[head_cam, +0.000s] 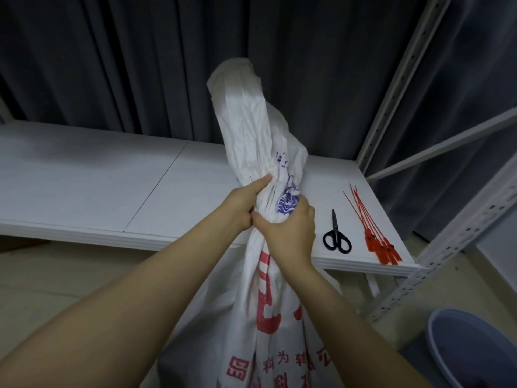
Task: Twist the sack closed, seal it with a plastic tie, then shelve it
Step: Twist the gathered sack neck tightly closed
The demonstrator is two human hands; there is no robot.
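A white woven sack (251,317) with red and blue print stands on the floor in front of the white shelf (98,177). Its gathered neck rises above my hands as a loose twisted bundle. My left hand (246,204) clasps the neck from the left, thumb pressed on the fabric. Just below and to the right, my right hand (291,231) wraps around the same neck. Both hands touch each other. Several red plastic ties (375,233) lie on the shelf to the right of the sack.
Black scissors (336,237) lie on the shelf between the sack and the ties. A white perforated metal upright (391,88) and braces frame the shelf's right end. A blue-grey basin (472,348) sits on the floor at lower right. Dark curtains hang behind.
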